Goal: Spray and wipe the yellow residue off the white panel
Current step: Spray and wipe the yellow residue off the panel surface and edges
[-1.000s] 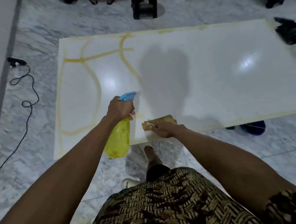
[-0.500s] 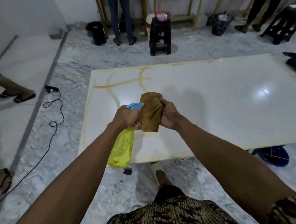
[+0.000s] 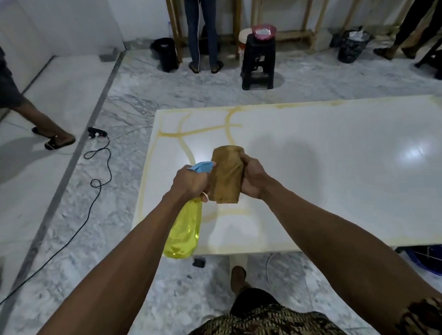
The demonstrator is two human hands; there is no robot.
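A large white panel (image 3: 333, 175) lies flat in front of me. Yellow residue (image 3: 201, 132) runs in curved lines over its left part and along its edges. My left hand (image 3: 190, 181) grips a yellow spray bottle (image 3: 184, 235) with a blue head, its nozzle pointing at the cloth. My right hand (image 3: 253, 177) holds a brown cloth (image 3: 227, 177) upright in the air above the panel's near left part, right beside the nozzle.
A black cable (image 3: 95, 176) and power strip lie on the marble floor at left. A black stool (image 3: 258, 60) and bins stand beyond the panel. People stand at left, back and right. A blue basin (image 3: 433, 259) sits under the panel's near edge.
My right hand lifted the cloth off the panel's near edge and brought it up beside the spray nozzle. My head rose, so more of the room shows.
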